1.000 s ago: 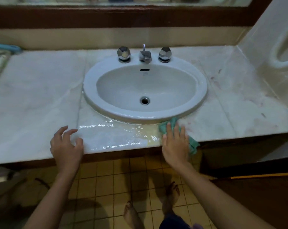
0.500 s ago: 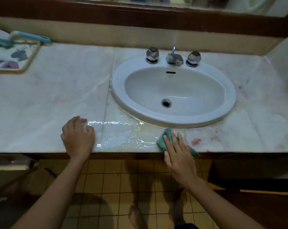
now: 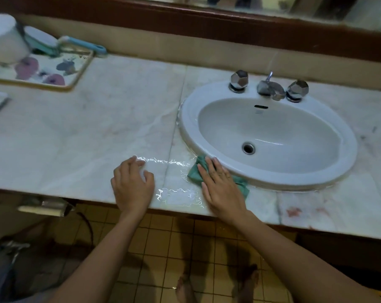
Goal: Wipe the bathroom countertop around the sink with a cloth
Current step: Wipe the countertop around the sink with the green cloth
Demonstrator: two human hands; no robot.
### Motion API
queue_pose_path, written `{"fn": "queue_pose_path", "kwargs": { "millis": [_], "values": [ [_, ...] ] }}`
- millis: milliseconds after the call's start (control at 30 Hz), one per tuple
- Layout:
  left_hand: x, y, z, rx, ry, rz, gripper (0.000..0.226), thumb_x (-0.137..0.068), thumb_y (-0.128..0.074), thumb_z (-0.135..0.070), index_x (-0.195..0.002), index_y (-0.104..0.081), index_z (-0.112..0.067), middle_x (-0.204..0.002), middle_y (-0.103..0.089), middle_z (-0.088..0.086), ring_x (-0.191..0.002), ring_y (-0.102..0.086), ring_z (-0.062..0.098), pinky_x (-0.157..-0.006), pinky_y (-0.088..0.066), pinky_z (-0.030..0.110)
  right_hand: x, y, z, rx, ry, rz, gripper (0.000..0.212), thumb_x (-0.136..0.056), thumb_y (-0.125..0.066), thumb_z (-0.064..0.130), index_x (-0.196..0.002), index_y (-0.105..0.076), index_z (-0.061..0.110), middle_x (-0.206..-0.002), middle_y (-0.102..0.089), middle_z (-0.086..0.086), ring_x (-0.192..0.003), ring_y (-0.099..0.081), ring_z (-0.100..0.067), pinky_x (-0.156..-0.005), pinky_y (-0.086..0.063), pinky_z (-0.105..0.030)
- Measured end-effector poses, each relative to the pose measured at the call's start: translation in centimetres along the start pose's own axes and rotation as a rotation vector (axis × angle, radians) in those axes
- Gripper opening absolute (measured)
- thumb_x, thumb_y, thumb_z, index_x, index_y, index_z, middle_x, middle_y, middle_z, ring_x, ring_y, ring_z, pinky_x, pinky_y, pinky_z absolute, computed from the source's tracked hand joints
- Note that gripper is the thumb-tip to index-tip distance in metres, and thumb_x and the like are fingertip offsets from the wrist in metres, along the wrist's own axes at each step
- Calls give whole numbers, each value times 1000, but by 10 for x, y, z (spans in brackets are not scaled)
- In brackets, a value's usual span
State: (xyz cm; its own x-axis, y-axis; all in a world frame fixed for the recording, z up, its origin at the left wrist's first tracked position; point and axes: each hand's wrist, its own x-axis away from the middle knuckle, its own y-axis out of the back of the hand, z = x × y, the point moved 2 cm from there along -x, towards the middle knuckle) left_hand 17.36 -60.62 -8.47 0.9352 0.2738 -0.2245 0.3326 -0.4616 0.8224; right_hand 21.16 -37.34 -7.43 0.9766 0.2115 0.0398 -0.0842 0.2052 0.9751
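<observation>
A white oval sink (image 3: 347, 136) is set into the pale marble countertop (image 3: 82, 136). My right hand (image 3: 221, 189) lies flat on a green cloth (image 3: 195, 172), pressing it onto the counter at the sink's front-left rim. Most of the cloth is hidden under the palm; its ends stick out on both sides. My left hand (image 3: 131, 184) rests on the counter's front edge, fingers spread, holding nothing. A shiny wet patch (image 3: 176, 195) lies between the two hands.
Two chrome taps (image 3: 238, 80) and a spout (image 3: 269, 87) stand behind the basin. A flowered tray (image 3: 40, 69) with a white container (image 3: 4, 37) and a blue-handled brush (image 3: 82, 44) sits far left. Reddish stains (image 3: 293, 212) mark the counter's front right. Below are yellow floor tiles and my bare feet.
My right hand has slid the cloth leftward along the sink's front rim, from the front right to the front left. The left hand stays at the counter edge. The view has shifted left.
</observation>
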Motion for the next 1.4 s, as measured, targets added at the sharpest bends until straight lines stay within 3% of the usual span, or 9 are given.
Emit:
{"fn": "queue_pose_path", "kwargs": {
  "millis": [133,367,633,800,900,1100,1200,1300,1400],
  "values": [
    [-2,0,0,-16,6,6,35,-77,-51,-20,-108,-66,-16,-127,-58,1,-116,-50,27,-89,-41,41,-30,2,15,-63,27,-1,61,-96,-9,42,-154,-13,22,-160,3,4,-147,12,-10,-118,4,-29],
    [-6,-2,5,69,10,28,36,-81,-40,-25,-103,-69,-20,-127,-60,-2,-117,-48,24,-90,-36,38,-68,-7,47,-5,44,90,55,-102,-19,44,-154,-8,33,-163,1,3,-149,4,-16,-118,4,-34],
    [-8,9,5,248,59,43,37,-88,-37,-35,-107,-68,-27,-125,-62,-10,-115,-48,16,-85,-28,27,9,-17,75,90,342,135,55,-101,-23,48,-153,-13,35,-162,-8,-1,-149,-5,-22,-117,-12,-41],
    [-18,20,18,216,-46,261,46,-74,-45,-26,-114,-67,-20,-136,-54,-3,-125,-43,24,-101,-33,34,59,-10,14,133,495,137,53,-100,-35,39,-151,-23,37,-161,-17,1,-148,-16,-22,-112,-28,-43],
    [-31,34,50,48,-20,155,43,-78,-48,-24,-118,-64,-20,-142,-48,2,-130,-38,28,-101,-34,44,51,1,-2,95,393,161,52,-101,-29,42,-152,-17,37,-161,-16,4,-148,-15,-20,-112,-33,-42],
    [-31,31,67,-140,32,31,40,-85,-51,-22,-123,-61,-22,-145,-46,2,-131,-40,26,-96,-37,45,-1,3,28,-25,159,140,56,-97,-8,54,-151,3,43,-160,12,17,-146,16,-6,-119,-5,-35],
    [-32,29,68,-130,55,14,40,-83,-50,-25,-121,-62,-24,-143,-48,-1,-129,-42,24,-93,-38,45,-41,-3,48,-9,74,117,67,-93,-12,65,-152,4,40,-160,14,12,-147,17,-13,-118,2,-37],
    [-32,29,71,-139,51,9,40,-83,-50,-26,-120,-62,-25,-143,-48,-2,-129,-41,23,-92,-39,44,-85,-15,78,7,-5,111,66,-95,-19,62,-153,1,36,-162,8,6,-148,12,-20,-118,0,-40],
    [-32,29,71,-156,63,12,40,-83,-50,-28,-121,-61,-26,-143,-47,-4,-129,-39,22,-91,-38,43,-112,-24,117,-2,40,107,63,-98,-15,57,-154,-1,33,-163,6,4,-149,9,-21,-118,-1,-40]
  ]
}}
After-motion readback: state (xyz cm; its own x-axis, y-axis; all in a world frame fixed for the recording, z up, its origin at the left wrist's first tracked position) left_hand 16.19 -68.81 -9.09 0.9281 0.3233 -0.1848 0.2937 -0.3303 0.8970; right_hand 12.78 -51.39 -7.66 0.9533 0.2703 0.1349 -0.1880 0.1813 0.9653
